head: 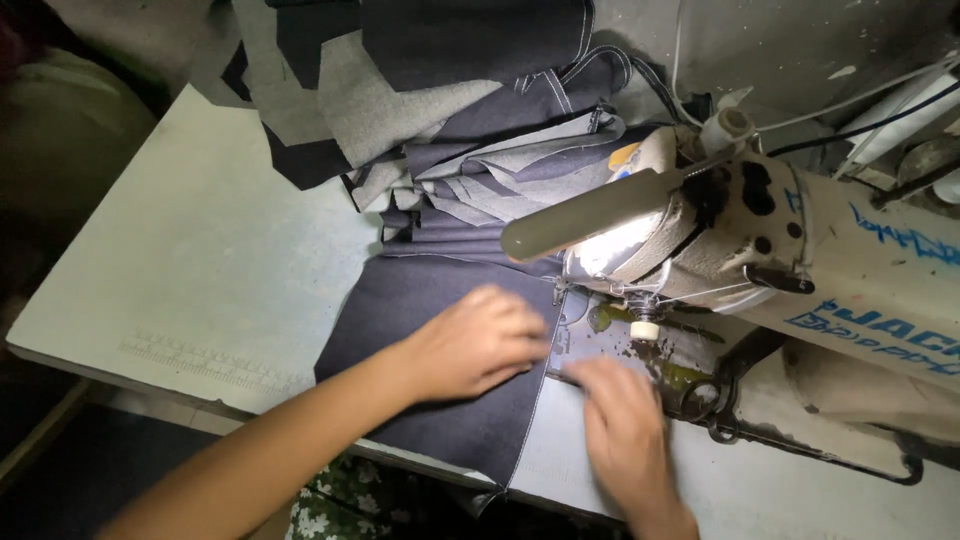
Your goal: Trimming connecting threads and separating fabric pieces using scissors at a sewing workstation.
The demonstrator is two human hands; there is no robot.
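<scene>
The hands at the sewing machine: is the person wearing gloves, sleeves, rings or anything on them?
No. The left hand and right hand are bare, with no gloves, rings or watch visible. Both forearms are uncovered to the frame's edge, so no sleeves show.

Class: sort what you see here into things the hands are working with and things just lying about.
In use: left hand, right hand, dark denim piece, sewing machine.
Lying about: denim pile, cables, table.
</scene>
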